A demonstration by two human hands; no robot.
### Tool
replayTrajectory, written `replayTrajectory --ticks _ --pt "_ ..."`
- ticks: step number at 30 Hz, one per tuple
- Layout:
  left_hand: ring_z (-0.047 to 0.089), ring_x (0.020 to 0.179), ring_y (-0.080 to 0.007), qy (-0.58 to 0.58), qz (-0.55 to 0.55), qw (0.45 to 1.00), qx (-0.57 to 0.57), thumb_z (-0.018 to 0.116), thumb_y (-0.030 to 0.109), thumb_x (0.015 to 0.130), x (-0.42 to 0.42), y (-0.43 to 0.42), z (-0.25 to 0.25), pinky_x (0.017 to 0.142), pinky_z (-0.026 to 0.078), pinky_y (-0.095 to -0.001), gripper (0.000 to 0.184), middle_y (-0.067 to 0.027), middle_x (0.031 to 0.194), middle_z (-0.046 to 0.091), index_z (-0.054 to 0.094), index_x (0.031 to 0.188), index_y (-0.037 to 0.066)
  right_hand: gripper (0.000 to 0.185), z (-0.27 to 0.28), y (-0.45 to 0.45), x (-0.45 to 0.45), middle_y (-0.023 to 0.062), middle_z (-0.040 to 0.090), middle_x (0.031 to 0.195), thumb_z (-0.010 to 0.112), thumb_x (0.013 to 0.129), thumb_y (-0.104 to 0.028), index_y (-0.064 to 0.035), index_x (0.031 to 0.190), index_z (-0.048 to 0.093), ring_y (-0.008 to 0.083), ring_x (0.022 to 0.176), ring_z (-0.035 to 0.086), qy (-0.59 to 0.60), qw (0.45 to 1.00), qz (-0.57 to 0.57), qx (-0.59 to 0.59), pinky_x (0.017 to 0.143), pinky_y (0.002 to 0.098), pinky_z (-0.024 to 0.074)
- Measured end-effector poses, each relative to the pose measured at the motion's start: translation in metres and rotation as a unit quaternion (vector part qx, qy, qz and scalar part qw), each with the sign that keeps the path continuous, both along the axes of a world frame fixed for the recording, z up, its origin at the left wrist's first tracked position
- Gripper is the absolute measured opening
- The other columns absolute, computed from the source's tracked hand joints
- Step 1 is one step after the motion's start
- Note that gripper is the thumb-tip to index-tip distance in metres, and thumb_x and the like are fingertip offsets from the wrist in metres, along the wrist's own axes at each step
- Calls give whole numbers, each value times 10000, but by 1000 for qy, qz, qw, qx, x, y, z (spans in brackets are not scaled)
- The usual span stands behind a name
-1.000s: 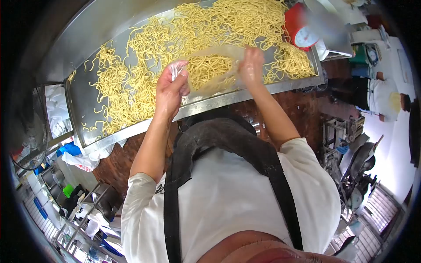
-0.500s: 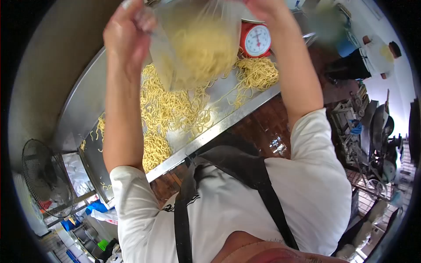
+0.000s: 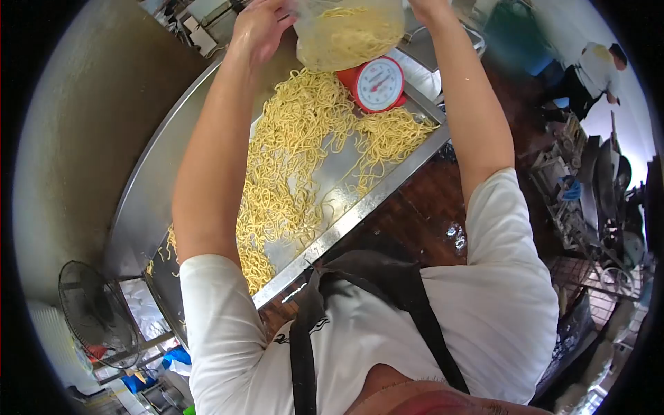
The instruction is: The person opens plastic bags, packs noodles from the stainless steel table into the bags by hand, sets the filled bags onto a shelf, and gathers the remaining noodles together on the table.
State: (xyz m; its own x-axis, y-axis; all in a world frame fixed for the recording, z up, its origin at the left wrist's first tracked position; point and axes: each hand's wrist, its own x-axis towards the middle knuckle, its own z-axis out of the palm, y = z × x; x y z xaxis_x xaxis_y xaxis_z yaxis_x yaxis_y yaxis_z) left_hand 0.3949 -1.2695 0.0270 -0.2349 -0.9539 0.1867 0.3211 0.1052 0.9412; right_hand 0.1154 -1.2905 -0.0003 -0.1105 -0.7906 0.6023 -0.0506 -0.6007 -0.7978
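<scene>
A clear plastic bag (image 3: 353,38) of yellow noodles is at the top of the view, directly over the red dial scale (image 3: 379,84). Whether its weight rests fully on the scale, I cannot tell. My left hand (image 3: 263,28) has its fingers closed at the bag's left edge. At the bag's right side is my right hand (image 3: 427,8), its fingers cut off by the frame's top. Loose yellow noodles (image 3: 290,159) spread across the metal table (image 3: 339,187), and a smaller heap of noodles (image 3: 394,138) lies in front of the scale.
The table's raised metal rim (image 3: 360,211) runs along my front. A standing fan (image 3: 97,311) is at the lower left. Another person (image 3: 591,76) is at the far right, near a rack of pans and equipment (image 3: 602,187). The brown floor (image 3: 422,200) has wet patches.
The bag and both hands have moved up in the view, away from me, and the bag now sits over the scale. The dial's needle points a different way. My view has shifted.
</scene>
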Motion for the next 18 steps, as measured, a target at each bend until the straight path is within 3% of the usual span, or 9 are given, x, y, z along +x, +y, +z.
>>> replayTrajectory --ticks 4,8,11,14,18 --pt "563 999 -166 -54 30 998 -5 478 147 1000 -10 -7 -2 893 443 -336 236 -38 1068 609 569 1192 44 185 -12 13 -19 28 668 867 660 853 -193 -62 982 677 146 829 616 -41 998 -36 40 739 307 453" --pt "573 991 -168 -86 47 995 0 486 169 998 -25 -1 2 885 438 -341 241 -41 1086 619 569 1195 59 196 -13 15 -26 29 669 867 662 850 -200 -63 990 674 140 833 620 -6 996 -7 87 739 303 451" --pt "574 921 -162 -79 18 997 15 491 158 993 -33 -2 -4 853 441 -327 201 -49 1014 628 603 1108 36 219 -13 19 -20 36 668 868 669 838 -209 -57 995 667 142 824 618 -8 992 0 123 730 305 456" --pt "564 881 -120 -134 26 991 -5 596 195 958 -26 -19 -16 736 450 -289 254 -5 913 600 593 1133 11 230 -16 14 -18 50 665 864 675 823 -211 -48 984 656 151 802 611 39 991 -14 130 713 312 464" --pt "586 1000 -147 -138 25 990 -1 596 221 966 -20 -30 -25 845 469 -321 265 -45 1044 636 588 1142 23 220 -23 3 -21 54 653 834 680 814 -212 -37 943 645 154 765 601 94 986 -47 131 689 307 468"
